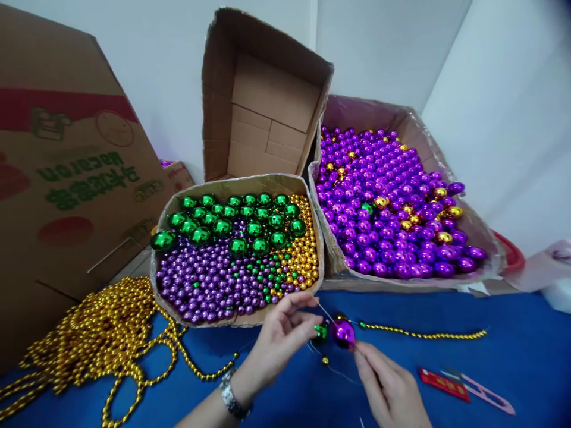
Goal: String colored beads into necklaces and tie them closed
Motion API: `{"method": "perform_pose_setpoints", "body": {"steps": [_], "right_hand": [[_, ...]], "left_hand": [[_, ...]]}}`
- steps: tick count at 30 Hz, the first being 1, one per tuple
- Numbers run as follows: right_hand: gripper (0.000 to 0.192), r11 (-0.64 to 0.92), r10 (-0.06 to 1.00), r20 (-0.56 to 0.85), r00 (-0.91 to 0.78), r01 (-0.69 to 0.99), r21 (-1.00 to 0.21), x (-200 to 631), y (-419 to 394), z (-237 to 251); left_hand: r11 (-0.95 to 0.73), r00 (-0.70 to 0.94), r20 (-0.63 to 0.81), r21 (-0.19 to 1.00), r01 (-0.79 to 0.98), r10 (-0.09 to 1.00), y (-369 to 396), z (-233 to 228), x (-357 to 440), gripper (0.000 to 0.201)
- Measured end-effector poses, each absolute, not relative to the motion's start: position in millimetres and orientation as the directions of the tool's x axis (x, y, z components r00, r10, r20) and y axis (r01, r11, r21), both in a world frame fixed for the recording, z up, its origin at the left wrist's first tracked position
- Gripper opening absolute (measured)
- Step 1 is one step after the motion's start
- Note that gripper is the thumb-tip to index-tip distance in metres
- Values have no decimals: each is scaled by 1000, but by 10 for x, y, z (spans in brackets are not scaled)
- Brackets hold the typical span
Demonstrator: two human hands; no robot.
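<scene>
- Brown printed carton (pixel 75 137) stands at far left.
- Gold bead strands (pixel 98 324) lie heaped on the blue table (pixel 312 404).
- Bead box (pixel 254 320), centre-left, holds large green balls, small purple beads and gold beads.
- Left hand (pixel 283 336), banded at the wrist, has its fingers holding a thin pale line at their tips.
- Large purple ball (pixel 342 331) sits between both hands, a green ball (pixel 320 331) just left of it.
- Right hand (pixel 390 383) has its fingers closed at the ball's lower right edge; exactly what they pinch cannot be told.
- Red-handled item (pixel 444 384) and pink snips (pixel 488 395) lie far right, side by side.
</scene>
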State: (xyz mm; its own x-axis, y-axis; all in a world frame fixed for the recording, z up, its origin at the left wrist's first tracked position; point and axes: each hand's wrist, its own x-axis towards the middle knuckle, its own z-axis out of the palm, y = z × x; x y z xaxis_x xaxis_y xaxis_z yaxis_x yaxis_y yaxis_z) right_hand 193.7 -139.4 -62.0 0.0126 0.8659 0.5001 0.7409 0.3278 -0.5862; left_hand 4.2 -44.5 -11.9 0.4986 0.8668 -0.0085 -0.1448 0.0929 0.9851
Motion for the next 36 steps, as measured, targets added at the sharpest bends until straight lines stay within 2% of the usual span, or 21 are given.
{"method": "perform_pose_setpoints", "body": {"steps": [2,3,5,6,8,10,12,14,18,19,21,23,25,27,30,36], "right_hand": [[22,312,873,488,18,749,-585,1985,-1411,-647],[22,307,876,481,16,752,-584,2001,-1417,-661],[21,302,880,474,15,753,-585,2008,-1418,-682],[21,300,881,473,18,752,-587,2001,-1413,-688],[22,304,873,487,25,752,-584,1975,-1391,-696],[22,324,851,525,22,764,-558,1950,-1364,-705],[23,349,824,567,5,784,-514,1939,-1344,-720],[23,355,809,587,-5,800,-484,1942,-1340,-735],[24,345,813,583,5,801,-489,1947,-1365,-742],[24,342,819,574,10,795,-502,1942,-1370,-738],[23,337,836,549,16,774,-536,1922,-1371,-727],[24,327,854,520,17,760,-562,1894,-1361,-718],[24,323,859,511,11,764,-558,1866,-1347,-714],[25,322,853,522,4,783,-532,1843,-1337,-716],[26,339,835,550,-18,804,-488,1825,-1335,-727],[27,336,827,560,-48,840,-426,1831,-1347,-757]], "left_hand": [[-100,402,63,992,73,913,-248,-106,-87,28],[-222,355,129,946,236,926,-127,-110,-155,25],[-438,349,281,710,551,894,126,-143,-269,22],[-483,387,292,584,653,875,242,-172,-305,21],[-507,426,275,489,710,862,421,-245,-328,16],[-509,449,244,487,710,860,523,-325,-295,10],[-512,464,229,499,699,856,566,-389,-241,14],[-507,464,224,531,679,857,573,-415,-200,17],[-473,426,237,630,617,873,485,-307,-183,10],[-453,414,232,669,589,880,436,-255,-184,17],[-331,377,166,839,432,911,313,-147,-178,28],[-66,352,22,991,113,936,180,-60,-158,27],[208,356,-125,956,-207,926,69,-8,-128,22],[344,352,-216,868,-358,911,-7,10,-95,21],[410,328,-284,805,-429,901,-67,2,-56,20],[402,329,-274,807,-433,904,-126,-23,-22,16]]}}
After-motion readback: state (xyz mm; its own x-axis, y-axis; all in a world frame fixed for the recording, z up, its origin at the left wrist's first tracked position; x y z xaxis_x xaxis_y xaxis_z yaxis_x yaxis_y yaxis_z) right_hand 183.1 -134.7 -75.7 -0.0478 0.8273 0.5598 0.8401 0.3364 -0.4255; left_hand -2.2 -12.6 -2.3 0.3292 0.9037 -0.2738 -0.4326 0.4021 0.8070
